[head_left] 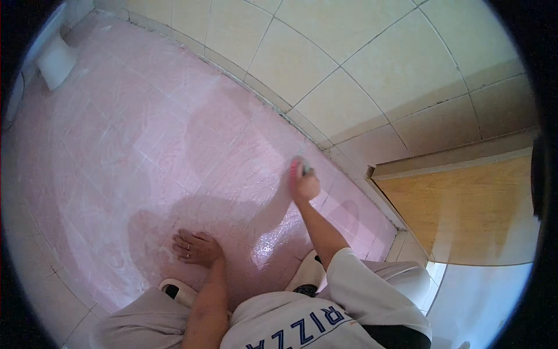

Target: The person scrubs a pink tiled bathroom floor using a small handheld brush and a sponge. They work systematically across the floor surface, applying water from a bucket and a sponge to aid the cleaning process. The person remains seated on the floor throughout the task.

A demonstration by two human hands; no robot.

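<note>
My right hand [306, 185] is closed around a pink scrubbing brush [294, 172], partly covered by my fingers and a little blurred. The brush rests against the wet, pink-tinted tile floor [174, 144], to the left of the wall's base. Lower left, my left hand [198, 248] lies palm down on the same floor, fingers spread, with a ring on one finger and nothing held. Whitish streaks and a bright wet gleam show on the tiles. My feet in light shoes stand on either side, behind the hands.
A cream tiled wall [305, 56] runs along the upper right, with a dark grout line at its base. At right is a wooden door [462, 200]. A white ceramic pedestal [56, 61] stands in the far upper left corner. More tiled wall [56, 296] borders the left.
</note>
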